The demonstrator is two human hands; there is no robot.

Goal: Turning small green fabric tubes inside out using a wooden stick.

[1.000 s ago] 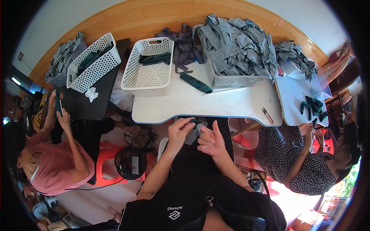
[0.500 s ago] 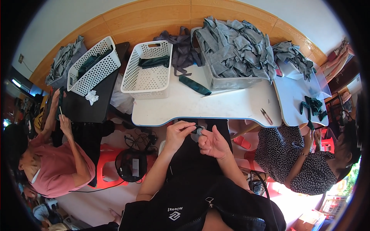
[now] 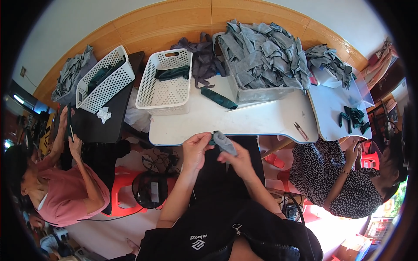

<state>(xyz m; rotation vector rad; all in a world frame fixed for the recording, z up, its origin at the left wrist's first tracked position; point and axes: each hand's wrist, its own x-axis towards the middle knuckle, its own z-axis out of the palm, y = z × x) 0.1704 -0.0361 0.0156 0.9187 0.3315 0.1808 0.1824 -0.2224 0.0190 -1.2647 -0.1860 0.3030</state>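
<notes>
Just past the table's near edge, a small cloth piece [image 3: 225, 144], grey with dark green at one end, is between my hands. My left hand [image 3: 197, 148] is closed in a pinch on its green end. On the other side, my right hand [image 3: 242, 162] has its fingers on the lower grey part. A dark green cloth roll [image 3: 219, 98] lies on the white table [image 3: 196, 124] ahead, beside a thin pale stick [image 3: 251, 106]. Small thread snips [image 3: 301, 131] rest near the table's right end.
A white perforated basket [image 3: 143, 106] holds dark green cloth. A clear bin [image 3: 261, 94] is heaped with grey cloth strips [image 3: 265, 56]; dark straps [image 3: 203, 61] lie between them. A person in pink [image 3: 74, 187] works at left, another in a patterned dress [image 3: 322, 178] at right.
The cloth piece now stands up between my hands with more grey showing. My right hand has moved lower and its fingers have closed in; my left hand shifted slightly left.
</notes>
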